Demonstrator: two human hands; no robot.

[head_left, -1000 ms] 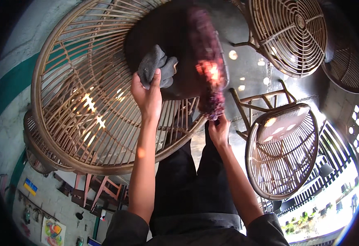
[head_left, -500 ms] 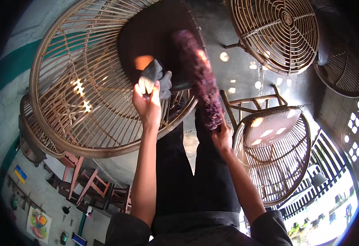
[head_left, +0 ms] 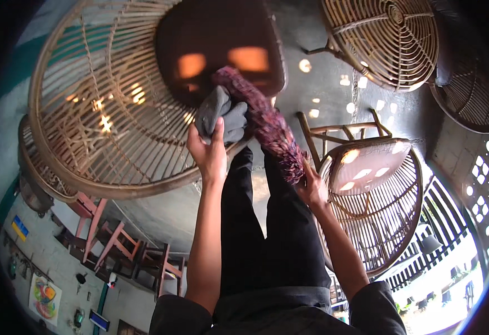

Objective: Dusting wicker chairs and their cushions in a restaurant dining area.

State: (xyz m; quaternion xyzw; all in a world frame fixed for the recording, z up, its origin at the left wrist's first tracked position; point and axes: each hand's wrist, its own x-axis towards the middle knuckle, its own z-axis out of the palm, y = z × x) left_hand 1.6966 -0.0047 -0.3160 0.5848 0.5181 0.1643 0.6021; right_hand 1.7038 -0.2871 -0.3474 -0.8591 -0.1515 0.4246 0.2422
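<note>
My left hand (head_left: 208,151) is closed on a bunched grey cloth (head_left: 222,116), with the thumb lying up along it. A fluffy purple-maroon duster (head_left: 267,124) is gripped at its near end by my right hand (head_left: 312,187); its handle is hidden by the fingers. The duster slants up and left, its far end over the near part of a dark brown seat cushion (head_left: 216,28). That cushion belongs to a large round rattan chair (head_left: 82,177). The cloth is beside the duster, above the chair's near rim.
Another rattan chair (head_left: 375,218) with a pale, light-spotted cushion stands at right. A round rattan piece with spiral weave (head_left: 389,33) is at far right, a further woven chair (head_left: 470,92) beyond it. Wooden stools (head_left: 119,245) stand at lower left along the wall.
The duster's far end has swung left and nearer, toward the cloth. My left hand has shifted slightly right and nearer with the cloth. More orange light patches show on the brown cushion.
</note>
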